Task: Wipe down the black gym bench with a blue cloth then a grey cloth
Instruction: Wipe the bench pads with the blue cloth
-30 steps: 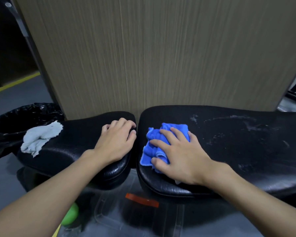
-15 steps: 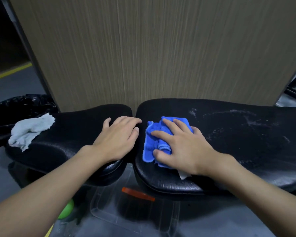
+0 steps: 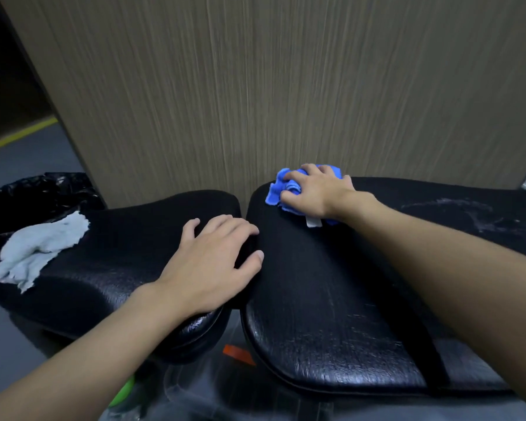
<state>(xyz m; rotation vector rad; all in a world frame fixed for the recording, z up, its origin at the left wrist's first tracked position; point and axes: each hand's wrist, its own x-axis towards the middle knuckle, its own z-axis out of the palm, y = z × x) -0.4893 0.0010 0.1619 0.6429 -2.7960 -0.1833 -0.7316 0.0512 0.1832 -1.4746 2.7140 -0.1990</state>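
Black bench [image 3: 316, 299], blue cloth [image 3: 273, 193], wood-grain wall [image 3: 255, 86]

The right hand [image 3: 315, 192] covers most of the blue cloth [image 3: 275, 192] at the bench's [image 3: 316, 299] far edge. The bench's right end runs out of frame. Below the bench, the left forearm half hides a green object [image 3: 122, 393] (shape unclear).

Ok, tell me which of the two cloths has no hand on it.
The grey cloth, loose at the bench's left end; the blue cloth is bunched under the right hand.
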